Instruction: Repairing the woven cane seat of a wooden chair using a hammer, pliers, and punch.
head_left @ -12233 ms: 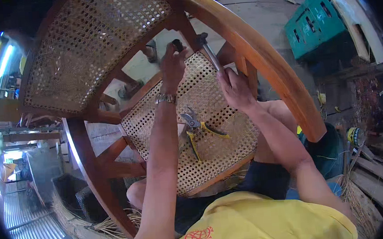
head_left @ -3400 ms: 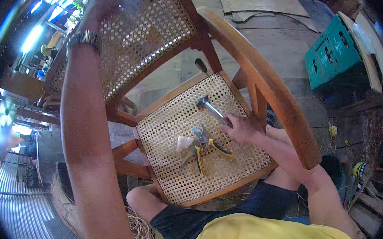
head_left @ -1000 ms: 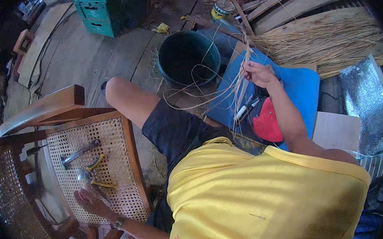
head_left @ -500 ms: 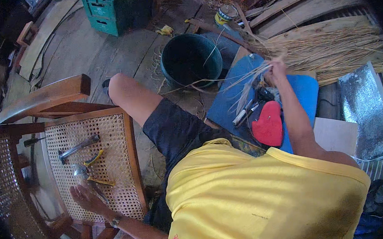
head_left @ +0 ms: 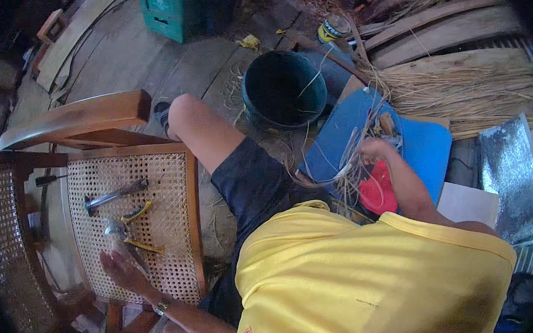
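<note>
I look down past a yellow shirt (head_left: 375, 277) at a brown wooden armchair (head_left: 81, 121) on the person's left, its woven cane seat (head_left: 174, 221) turned up toward me. On the right I have a flat blue panel (head_left: 431, 147) with rounded corners, and beyond it a spread of straw-coloured thin strips (head_left: 467, 88) on bare boards. A dark green round bucket (head_left: 254, 108) stands between chair and panel, nearer the panel. A loose, tangled bundle of thin pale strands (head_left: 345, 169) trails over the panel's left part. My view of a red rounded piece (head_left: 378, 194) on the panel is partly blocked by the right forearm.

A metal hammer (head_left: 115, 197) lies on the seat, and just beside it rest pruning shears with yellow-and-black handles (head_left: 116, 229). The left hand (head_left: 123, 271) is open, fingers extended and holding nothing I can see, right by the shears; I cannot tell whether it touches them. The right hand (head_left: 375, 150), slightly blurred, has its fingers curled closed on the strands.
</note>
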Tool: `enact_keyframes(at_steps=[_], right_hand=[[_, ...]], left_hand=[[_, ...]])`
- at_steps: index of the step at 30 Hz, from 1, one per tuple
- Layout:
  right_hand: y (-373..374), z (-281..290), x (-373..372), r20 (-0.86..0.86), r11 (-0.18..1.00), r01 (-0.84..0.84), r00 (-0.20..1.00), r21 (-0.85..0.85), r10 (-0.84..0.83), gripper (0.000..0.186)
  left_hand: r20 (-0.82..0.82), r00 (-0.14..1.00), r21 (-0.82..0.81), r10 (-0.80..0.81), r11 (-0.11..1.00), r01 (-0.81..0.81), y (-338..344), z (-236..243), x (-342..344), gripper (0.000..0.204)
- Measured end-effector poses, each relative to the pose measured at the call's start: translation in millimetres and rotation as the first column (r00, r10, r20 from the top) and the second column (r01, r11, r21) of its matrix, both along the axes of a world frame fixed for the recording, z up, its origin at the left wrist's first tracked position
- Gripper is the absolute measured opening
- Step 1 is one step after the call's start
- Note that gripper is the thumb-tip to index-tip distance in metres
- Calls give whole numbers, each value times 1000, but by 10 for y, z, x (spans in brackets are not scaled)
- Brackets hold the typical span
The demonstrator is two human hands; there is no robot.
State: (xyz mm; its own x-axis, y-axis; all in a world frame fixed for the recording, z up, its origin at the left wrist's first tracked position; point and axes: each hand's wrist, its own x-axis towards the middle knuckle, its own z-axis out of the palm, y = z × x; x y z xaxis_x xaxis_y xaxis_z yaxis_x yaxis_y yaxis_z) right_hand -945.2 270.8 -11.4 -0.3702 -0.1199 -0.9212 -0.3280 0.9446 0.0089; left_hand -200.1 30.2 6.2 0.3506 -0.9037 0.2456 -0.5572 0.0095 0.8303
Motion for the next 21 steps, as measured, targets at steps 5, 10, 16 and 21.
enact_keyframes(at_steps=[5, 10, 16, 21], right_hand=[[-529, 398, -67, -325, 967, -253, 918, -34, 229, 44], [-1615, 752, 271, -800, 660, -678, 568, -323, 191, 44], [-2554, 936, 2088, -640, -168, -617, 749, -768, 172, 42], [-2674, 1001, 3081, -703, -506, -538, 258, -674, 662, 38]], left_hand=[[-15, 1000, 25, 27, 999, -27, 46, 27, 39, 43], [124, 987, 64, 98, 992, -107, 157, 41, 65, 50], [199, 964, 34, 175, 982, -185, 313, 88, -104, 47], [192, 953, 94, 233, 962, -255, 387, 211, -267, 43]])
